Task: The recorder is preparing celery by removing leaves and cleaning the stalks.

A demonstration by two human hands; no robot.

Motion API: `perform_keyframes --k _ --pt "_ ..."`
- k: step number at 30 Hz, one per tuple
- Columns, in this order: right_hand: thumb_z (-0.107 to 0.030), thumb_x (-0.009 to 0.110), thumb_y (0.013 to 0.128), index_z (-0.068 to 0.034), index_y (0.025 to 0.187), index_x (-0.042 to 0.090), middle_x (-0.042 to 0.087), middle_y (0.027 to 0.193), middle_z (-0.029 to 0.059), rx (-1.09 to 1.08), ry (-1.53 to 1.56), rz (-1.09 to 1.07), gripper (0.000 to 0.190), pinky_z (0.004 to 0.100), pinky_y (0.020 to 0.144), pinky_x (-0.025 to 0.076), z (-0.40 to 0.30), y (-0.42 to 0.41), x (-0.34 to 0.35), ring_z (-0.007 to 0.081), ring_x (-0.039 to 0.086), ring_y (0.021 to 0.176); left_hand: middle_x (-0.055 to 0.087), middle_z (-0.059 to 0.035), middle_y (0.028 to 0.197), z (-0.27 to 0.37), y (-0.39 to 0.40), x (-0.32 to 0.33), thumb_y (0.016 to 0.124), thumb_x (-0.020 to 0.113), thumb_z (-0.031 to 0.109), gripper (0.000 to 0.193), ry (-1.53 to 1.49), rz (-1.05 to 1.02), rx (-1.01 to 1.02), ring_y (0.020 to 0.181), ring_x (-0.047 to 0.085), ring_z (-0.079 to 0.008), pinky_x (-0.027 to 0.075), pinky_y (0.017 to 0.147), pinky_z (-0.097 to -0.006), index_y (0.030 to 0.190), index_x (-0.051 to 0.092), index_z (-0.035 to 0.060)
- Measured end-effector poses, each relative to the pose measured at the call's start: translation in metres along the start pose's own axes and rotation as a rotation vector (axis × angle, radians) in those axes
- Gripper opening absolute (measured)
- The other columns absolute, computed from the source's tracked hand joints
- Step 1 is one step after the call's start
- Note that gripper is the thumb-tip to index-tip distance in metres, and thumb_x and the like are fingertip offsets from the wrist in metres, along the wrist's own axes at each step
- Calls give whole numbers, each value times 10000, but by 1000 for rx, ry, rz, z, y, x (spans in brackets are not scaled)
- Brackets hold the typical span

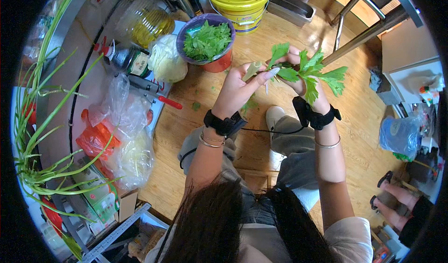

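Near the top centre, my left hand [241,84] is closed around a pale green stalk piece [252,70], its thumb pointing toward the other hand. Beside it, my right hand [297,75] holds celery leaves [316,70] that fan out over the palm and wrist. The fingertips of both hands meet or nearly meet; what lies between them is partly hidden. A red bucket [217,66] with a purple liner, just beyond my left hand, holds picked green leaves [208,40]. Bits of leaf [196,106] lie on the wooden floor below.
Left of the bucket are a cabbage [168,58], an oil jug [148,23], a dark sauce bottle [129,61] and plastic bags [129,151]. A yellow bucket [239,9] and metal pan [290,9] stand ahead. Another person's legs [395,200] are at right.
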State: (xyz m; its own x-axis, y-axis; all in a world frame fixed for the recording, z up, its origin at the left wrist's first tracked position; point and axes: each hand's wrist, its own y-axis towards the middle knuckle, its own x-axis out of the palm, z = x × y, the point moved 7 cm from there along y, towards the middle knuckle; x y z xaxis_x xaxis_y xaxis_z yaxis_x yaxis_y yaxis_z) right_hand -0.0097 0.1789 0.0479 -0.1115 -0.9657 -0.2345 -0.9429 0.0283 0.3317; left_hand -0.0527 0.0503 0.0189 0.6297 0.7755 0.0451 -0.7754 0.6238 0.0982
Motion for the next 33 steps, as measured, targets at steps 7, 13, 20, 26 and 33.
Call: perform_keyframes --k 7,13,20,26,33 --pt "-137 535 873 -12 934 538 552 881 74 59 95 70 140 295 791 412 7 -4 0 188 524 857 571 9 714 1 0 -3 894 531 139 173 -14 -1 8 696 498 -44 412 666 -208 912 605 -16" --pt "-56 648 751 -16 894 571 555 820 68 -31 -171 -22 168 280 687 431 -7 6 5 158 535 793 532 9 688 -4 0 -3 933 467 217 244 -51 27 7 669 498 -70 413 648 -222 879 571 4" --pt "-72 666 734 -18 852 567 551 778 58 -49 -343 17 163 279 663 425 -11 6 8 162 535 731 528 13 680 -4 -1 -5 913 481 138 187 -8 32 -2 656 473 -52 396 630 -209 941 586 -14" --pt "-76 556 812 -12 914 555 580 760 28 14 -160 277 121 234 595 425 35 11 -33 97 532 679 510 14 668 1 -3 -3 911 485 140 183 -7 26 -56 648 465 -50 386 625 -208 909 579 -16" --pt "-233 474 913 -50 971 554 535 820 -14 194 258 80 208 200 652 374 44 6 -5 64 461 728 503 13 658 4 -7 -15 919 476 176 201 -35 80 -5 634 467 -60 388 610 -209 873 561 0"
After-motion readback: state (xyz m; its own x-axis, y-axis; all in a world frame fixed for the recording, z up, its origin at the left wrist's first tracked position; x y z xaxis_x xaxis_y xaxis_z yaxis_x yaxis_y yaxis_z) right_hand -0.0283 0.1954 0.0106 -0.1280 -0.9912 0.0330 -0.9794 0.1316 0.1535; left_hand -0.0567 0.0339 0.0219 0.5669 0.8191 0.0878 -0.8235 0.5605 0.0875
